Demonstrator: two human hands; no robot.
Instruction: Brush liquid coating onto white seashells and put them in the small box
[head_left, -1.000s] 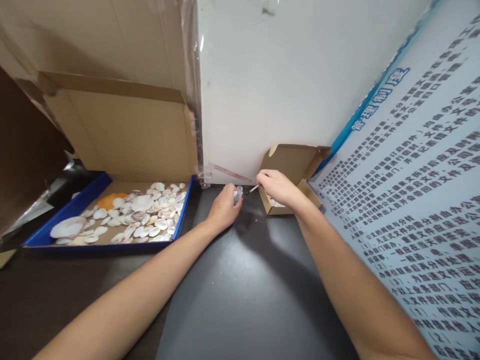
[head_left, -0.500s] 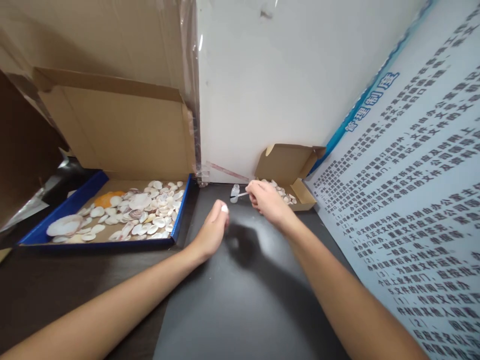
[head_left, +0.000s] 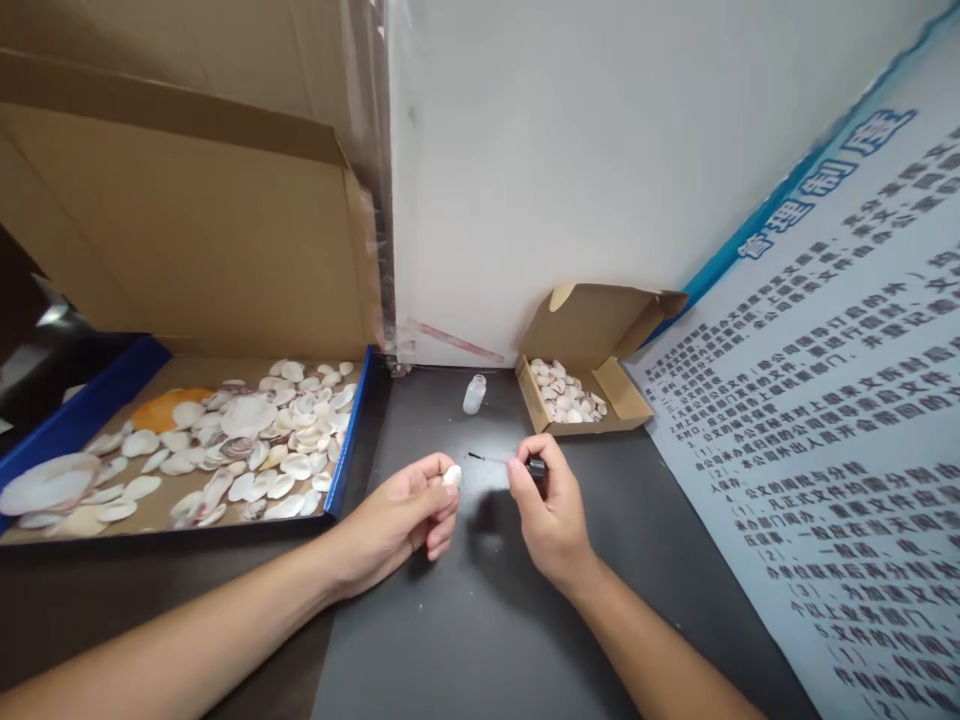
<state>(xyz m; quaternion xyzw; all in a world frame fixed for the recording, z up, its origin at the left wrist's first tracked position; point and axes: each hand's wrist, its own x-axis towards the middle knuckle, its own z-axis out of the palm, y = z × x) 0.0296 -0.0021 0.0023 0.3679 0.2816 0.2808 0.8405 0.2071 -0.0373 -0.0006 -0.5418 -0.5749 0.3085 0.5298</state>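
Between the thumb and fingers of my left hand [head_left: 416, 508] is a small white shell [head_left: 452, 476]. My right hand [head_left: 550, 500] grips the black cap [head_left: 535, 467] of a thin brush, whose dark tip [head_left: 475, 456] points left, a little above and to the right of the shell without touching it. Beyond both hands, a small translucent bottle [head_left: 475, 394] stands uncapped on the dark grey mat [head_left: 427, 640].
On the left lies a blue-edged cardboard box [head_left: 351, 435] holding many shells and an orange piece [head_left: 169, 408]. A smaller open carton [head_left: 636, 408] with shells sits at the back right. A printed board [head_left: 847, 400] leans along the right side.
My right hand has drawn the brush back from the bottle toward me. My left hand has turned, so the shell now shows at its fingertips. The view has shifted closer.
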